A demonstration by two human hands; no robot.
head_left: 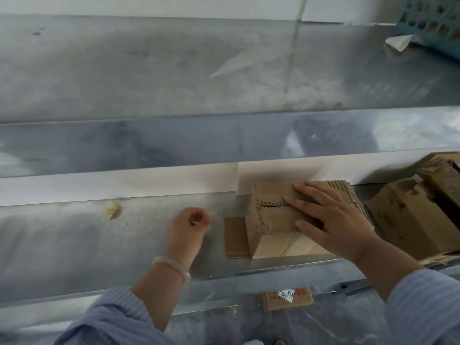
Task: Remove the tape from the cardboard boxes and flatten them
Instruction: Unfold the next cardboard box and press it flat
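Note:
A small brown cardboard box [271,220] stands on the metal shelf [74,245], against the white back wall. Its top seam is torn and jagged. My right hand [333,220] lies flat on the box's top right part, fingers straight and spread, thumb over the front edge. My left hand [189,227] hovers over the bare shelf to the left of the box, apart from it. Its fingers are curled in, and I see nothing in them. A flat piece of cardboard [236,236] lies under the box's left side.
More torn cardboard boxes [408,220] crowd the shelf's right end. A flattened carton with a white label [286,298] lies below the shelf's front edge. On the upper shelf at the far right is a blue basket [433,21] with a white scrap [398,42] beside it.

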